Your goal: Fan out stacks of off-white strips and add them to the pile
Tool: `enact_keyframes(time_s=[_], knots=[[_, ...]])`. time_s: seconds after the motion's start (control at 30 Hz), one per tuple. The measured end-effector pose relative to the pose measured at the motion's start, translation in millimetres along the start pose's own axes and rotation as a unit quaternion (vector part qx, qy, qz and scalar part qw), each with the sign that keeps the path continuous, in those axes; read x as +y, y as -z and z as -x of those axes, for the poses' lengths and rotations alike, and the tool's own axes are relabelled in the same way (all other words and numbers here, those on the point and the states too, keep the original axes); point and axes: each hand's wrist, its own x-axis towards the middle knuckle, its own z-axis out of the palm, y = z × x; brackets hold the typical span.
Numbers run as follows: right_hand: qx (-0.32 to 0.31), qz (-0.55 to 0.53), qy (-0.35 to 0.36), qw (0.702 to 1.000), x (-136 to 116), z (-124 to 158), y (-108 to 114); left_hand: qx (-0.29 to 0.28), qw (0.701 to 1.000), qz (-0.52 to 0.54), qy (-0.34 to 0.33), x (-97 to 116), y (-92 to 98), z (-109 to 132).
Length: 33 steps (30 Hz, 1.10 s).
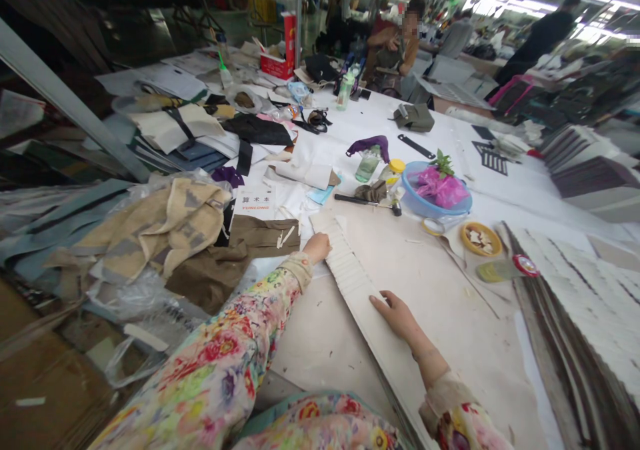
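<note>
A long, narrow whitish strip [387,340], possibly a stack of layers, runs diagonally across the table from my lap side. Narrow white pieces [347,262] lie crosswise in a row over its farther part. My left hand [317,247] is closed at the strip's left edge, beside that row; whatever its fingers hold is hidden. My right hand [395,313] rests on the strip's right edge nearer to me, thumb and fingers apart, gripping nothing visible.
To the left lie brown fabric [210,270] and a camouflage cloth [165,227]. Beyond the strip are a hammer [367,201], a blue basin [413,203], a yellow dish [481,238] and a red-lidded jar [505,269]. Layered panels [585,297] fill the right. A person [393,47] sits across the table.
</note>
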Motion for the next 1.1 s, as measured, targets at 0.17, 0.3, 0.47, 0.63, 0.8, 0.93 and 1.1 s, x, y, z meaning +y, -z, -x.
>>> enact_keyframes(time_s=[0.17, 0.3, 0.47, 0.63, 0.8, 0.93, 1.1], knots=[[0.005, -0.008, 0.003, 1.0, 0.4, -0.5, 0.2, 0.035, 0.999, -0.007, -0.023, 0.3, -7.2, 3.7], [0.008, -0.009, 0.007, 1.0, -2.1, -0.6, 1.1, 0.04, 0.999, -0.006, -0.019, -1.0, -9.4, 1.4], [0.011, -0.007, 0.002, 1.0, -5.1, -1.1, 0.9, 0.04, 0.999, -0.003, -0.011, -2.4, -10.7, -2.2], [0.013, -0.004, -0.001, 1.0, -4.7, -2.4, -0.4, 0.049, 0.999, -0.003, 0.003, 0.7, -10.9, 0.8], [0.011, -0.004, 0.0, 1.0, -2.9, -3.4, -1.0, 0.049, 0.998, -0.004, 0.041, -2.3, -4.0, 1.6], [0.01, -0.006, -0.002, 1.0, -3.1, -3.4, -0.8, 0.007, 0.998, 0.005, 0.055, -8.2, 4.3, -9.3], [0.012, -0.014, 0.002, 1.0, -3.1, -2.3, 0.0, 0.0, 1.0, 0.012, 0.01, -7.6, 8.2, -18.2]])
